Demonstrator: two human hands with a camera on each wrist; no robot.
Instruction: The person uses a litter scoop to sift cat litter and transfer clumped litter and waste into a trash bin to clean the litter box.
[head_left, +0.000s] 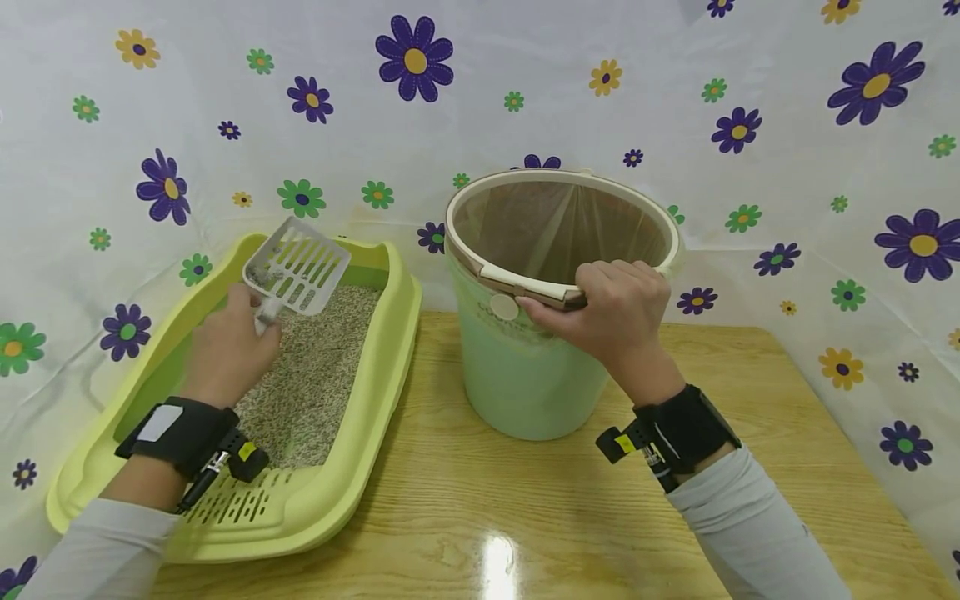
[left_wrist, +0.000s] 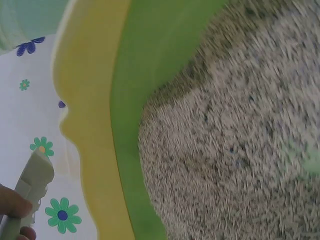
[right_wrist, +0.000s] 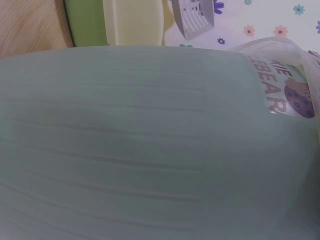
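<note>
Your bench [head_left: 570, 517] is a glossy wooden top, backed by a white cloth [head_left: 525, 75] printed with purple, green and yellow flowers. On the left of it sits the litter tray [head_left: 390, 350], yellow-green, its near end running off toward you, filled with grey litter [head_left: 322, 367]. To the right of the tray, just apart from it, stands the pale green bucket [head_left: 517, 383], lined with a thin bag [head_left: 555, 225] held under a cream rim ring [head_left: 480, 196].

Your right hand [head_left: 607, 312] is on the near edge of the bucket, fingers [head_left: 622, 275] curled over the rim ring and thumb pressed along its outer face. The right wrist view shows only the bucket's wall and a printed label [right_wrist: 287, 92] up close.

Your left hand [head_left: 228, 346] is over the tray, fingers wrapped around the handle of the grey slotted scoop [head_left: 296, 267]. The scoop's blade is raised above the litter at the tray's far end, tilted up and away from you.
</note>
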